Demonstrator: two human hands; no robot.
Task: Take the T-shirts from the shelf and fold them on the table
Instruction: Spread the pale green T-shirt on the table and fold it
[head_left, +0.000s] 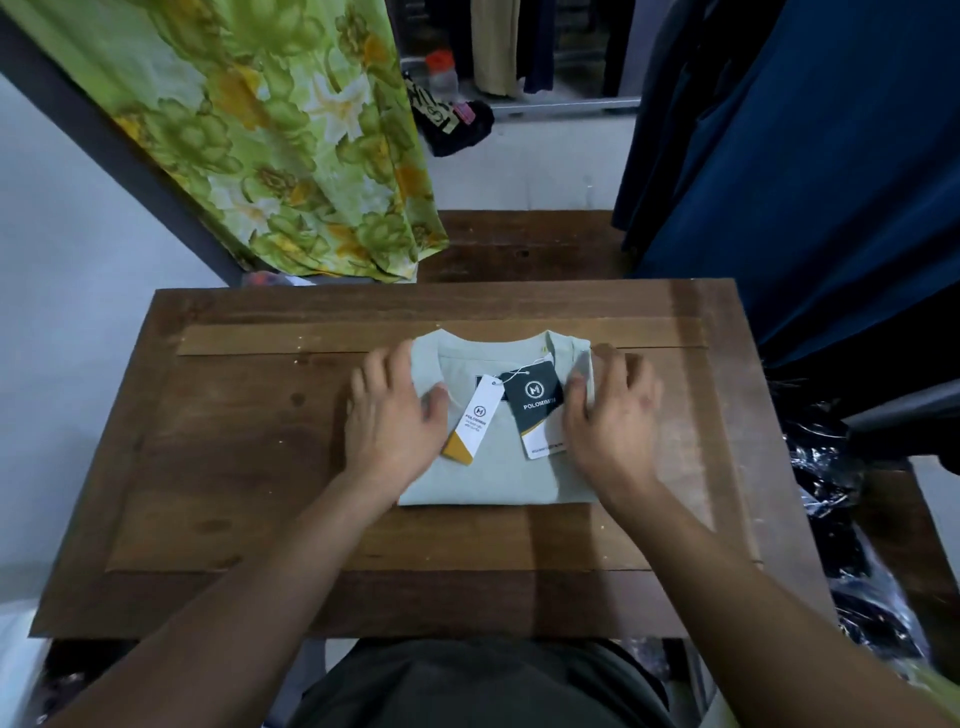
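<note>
1. left hand (392, 415) spread flat, fingers loosely apart, palm down on the left edge of the folded t-shirt (498, 467); thumb lying across the cloth toward the middle, fingertips reaching onto the wood beside the shirt. pressing, not gripping.
2. right hand (610, 415) likewise spread, palm down over the right edge of the shirt, fingers fanned out past the cloth; a small fold of the shirt's right side raised against the thumb. whether pinched or only pushed, cannot tell.
3. pale grey-green t-shirt folded into a neat rectangle, neck opening facing away from the person, near edge straight and flat.
4. lying at the middle of the brown wooden table (234, 493), a little toward the far side, between the two hands.
5. two paper tags on the shirt's front below the collar: a white tag with a yellow tip (470, 421) tilted toward the left hand, and a dark tag with a white foot (537, 410) just beside the right hand.
6. green flowered cloth (270, 135) hanging past the far left corner of the table; dark blue clothes (805, 156) hanging at the far right.
</note>
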